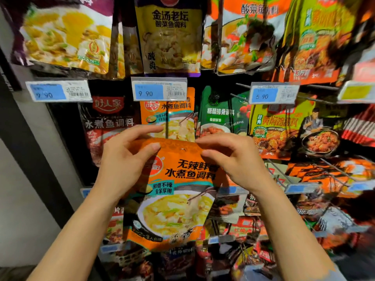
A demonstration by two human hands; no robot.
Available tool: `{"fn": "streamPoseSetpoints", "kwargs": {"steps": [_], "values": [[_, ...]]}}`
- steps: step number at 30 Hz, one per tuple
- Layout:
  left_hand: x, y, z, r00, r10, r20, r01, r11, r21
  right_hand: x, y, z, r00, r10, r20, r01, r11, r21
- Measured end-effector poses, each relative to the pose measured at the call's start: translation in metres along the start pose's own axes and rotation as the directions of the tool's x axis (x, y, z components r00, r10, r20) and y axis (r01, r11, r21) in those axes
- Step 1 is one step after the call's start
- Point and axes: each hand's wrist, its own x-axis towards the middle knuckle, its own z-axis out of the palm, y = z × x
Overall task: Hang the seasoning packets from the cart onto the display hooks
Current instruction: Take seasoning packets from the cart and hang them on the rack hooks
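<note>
An orange seasoning packet (176,191) with a yellow fish-soup picture is held up in front of the display. My left hand (125,159) pinches its top left corner and my right hand (229,157) pinches its top right corner. A small hang hole shows in the packet's top strip between the hands. Just behind hangs a matching orange packet (172,118) on a dark hook (166,126) below the middle price tag (159,91). The cart is out of view.
Rows of other seasoning packets hang all around: a dark red one (105,122) at left, a green one (219,114) and a yellow one (284,126) at right. Bare wire hooks (332,169) jut out at right. A white wall (22,199) stands at left.
</note>
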Motion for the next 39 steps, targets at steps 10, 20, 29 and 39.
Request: {"fn": "streamPoseSetpoints", "kwargs": {"steps": [10, 20, 29, 39], "values": [[0.006, -0.003, 0.023, 0.994, -0.021, 0.104, 0.044, 0.973, -0.225, -0.002, -0.023, -0.038, 0.997, -0.075, -0.016, 0.070, 0.976, -0.204], [0.022, 0.009, 0.014, 0.996, 0.022, 0.083, 0.015, 0.907, -0.420, 0.025, -0.043, -0.064, 0.994, -0.101, -0.042, 0.089, 0.971, -0.223], [0.007, 0.016, -0.024, 0.994, -0.091, -0.065, 0.049, 0.878, -0.477, 0.032, -0.042, -0.026, 1.000, -0.029, 0.009, 0.028, 0.997, 0.065], [-0.037, -0.013, -0.061, 0.967, -0.238, -0.093, 0.198, 0.927, -0.318, 0.021, -0.028, 0.047, 0.982, 0.134, 0.130, -0.165, 0.948, 0.273]]}}
